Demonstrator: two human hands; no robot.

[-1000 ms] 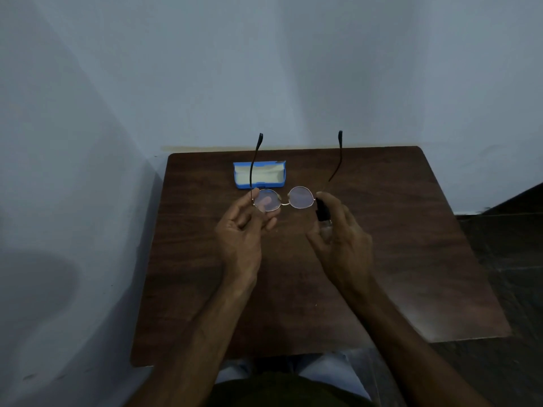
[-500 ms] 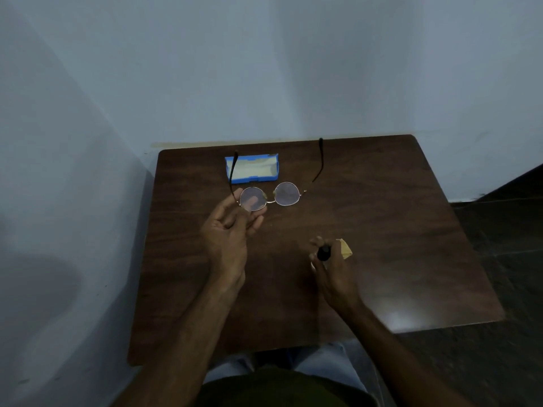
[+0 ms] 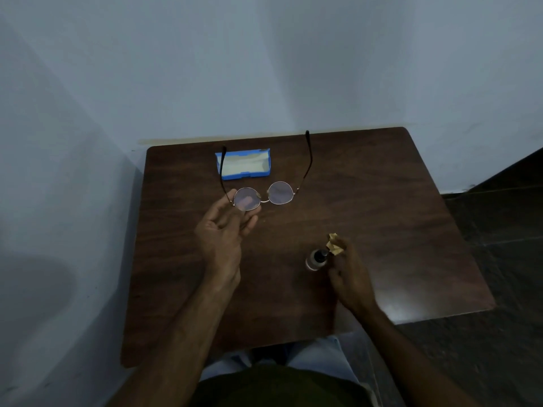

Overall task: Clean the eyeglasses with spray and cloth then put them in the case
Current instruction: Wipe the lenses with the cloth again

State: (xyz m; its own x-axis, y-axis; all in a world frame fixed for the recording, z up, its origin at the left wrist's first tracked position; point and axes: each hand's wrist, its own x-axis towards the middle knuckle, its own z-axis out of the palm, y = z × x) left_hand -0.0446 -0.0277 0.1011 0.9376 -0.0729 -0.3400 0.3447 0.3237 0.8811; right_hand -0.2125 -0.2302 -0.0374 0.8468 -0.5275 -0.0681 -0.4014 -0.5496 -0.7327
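A blue rectangular eyeglass case point(image 3: 245, 167) lies open on the far side of the dark brown wooden surface point(image 3: 382, 201). Just in front of the case, the left hand point(image 3: 223, 233) holds up thin metal round-lens eyeglasses point(image 3: 280, 193), its fingers pinching the left lens rim, temples unfolded and pointing away. Nearer than the case and to its right, a small dark-capped spray bottle point(image 3: 316, 259) stands upright just beside the right hand point(image 3: 351, 274). That hand's fingers curl over a crumpled yellow cloth point(image 3: 335, 248); whether they grasp it cannot be told.
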